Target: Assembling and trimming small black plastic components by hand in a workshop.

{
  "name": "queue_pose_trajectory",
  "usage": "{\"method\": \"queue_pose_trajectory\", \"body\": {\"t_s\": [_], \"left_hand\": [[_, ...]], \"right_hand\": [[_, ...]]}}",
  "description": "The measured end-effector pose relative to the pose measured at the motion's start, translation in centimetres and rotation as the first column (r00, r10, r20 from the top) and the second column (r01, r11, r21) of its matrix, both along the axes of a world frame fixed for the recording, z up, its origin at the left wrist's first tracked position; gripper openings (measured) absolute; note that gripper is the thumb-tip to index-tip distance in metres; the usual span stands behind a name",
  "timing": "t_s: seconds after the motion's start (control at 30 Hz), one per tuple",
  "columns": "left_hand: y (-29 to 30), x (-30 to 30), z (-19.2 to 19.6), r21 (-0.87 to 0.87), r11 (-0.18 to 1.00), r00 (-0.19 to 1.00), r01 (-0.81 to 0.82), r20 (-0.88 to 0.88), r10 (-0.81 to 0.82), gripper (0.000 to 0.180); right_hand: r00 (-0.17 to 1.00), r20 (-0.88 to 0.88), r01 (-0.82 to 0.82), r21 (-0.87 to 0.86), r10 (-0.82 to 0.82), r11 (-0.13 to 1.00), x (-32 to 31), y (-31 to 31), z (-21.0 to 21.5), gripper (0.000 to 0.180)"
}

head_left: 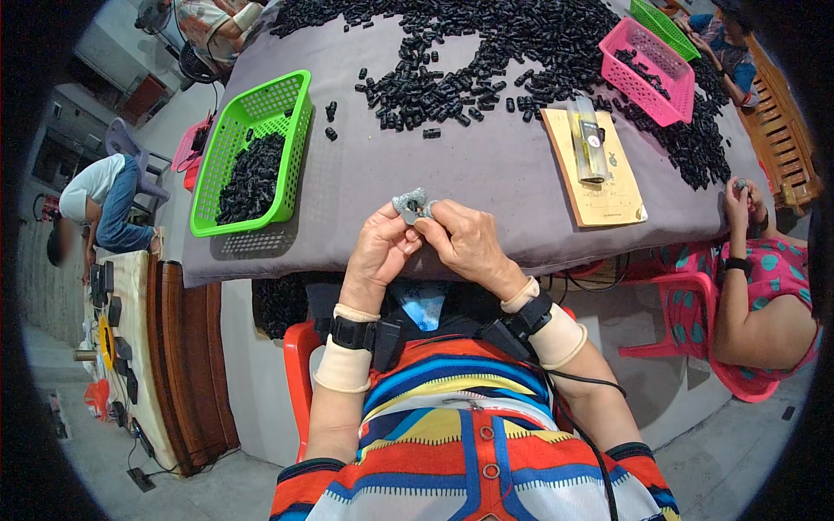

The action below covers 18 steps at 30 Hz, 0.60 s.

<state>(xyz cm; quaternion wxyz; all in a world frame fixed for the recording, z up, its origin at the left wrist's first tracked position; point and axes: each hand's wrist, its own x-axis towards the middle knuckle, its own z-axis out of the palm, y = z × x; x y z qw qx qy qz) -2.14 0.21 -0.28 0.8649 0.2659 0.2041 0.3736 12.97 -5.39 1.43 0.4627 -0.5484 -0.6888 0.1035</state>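
My left hand (382, 245) and my right hand (465, 243) meet just above the table's near edge, with fingers bent and pinched together. Grey speckled material (409, 203) shows around the fingertips, like finger covers. Between the fingertips is a small dark piece (419, 208), mostly hidden, which both hands seem to pinch. Its exact shape cannot be made out. Both wrists wear pale cuffs and black straps. Many small black cylindrical parts (469, 87) lie heaped beyond the hands.
A green basket (295, 165) of black parts stands at left, a pink basket (673, 91) at far right. A yellowish booklet (612, 204) with a clear-and-yellow package (589, 143) lies right of my hands. A person (756, 286) sits at right; others are farther off.
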Motion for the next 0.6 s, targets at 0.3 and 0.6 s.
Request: {"method": "queue_pose_trajectory", "body": {"t_s": [0.3,0.6], "left_hand": [[0.22,0.11,-0.09,0.027,0.999,1.0,0.021,-0.005,-0.021,0.02],[-0.18,0.17,0.67,0.048,0.999,0.997,-0.026,-0.076,0.03,0.021]], "right_hand": [[1.0,-0.009,0.023,0.003,-0.023,1.0,-0.19,0.27,-0.15,0.021],[0.995,-0.09,0.039,0.019,-0.037,0.999,-0.19,-0.02,0.28,0.022]]}}
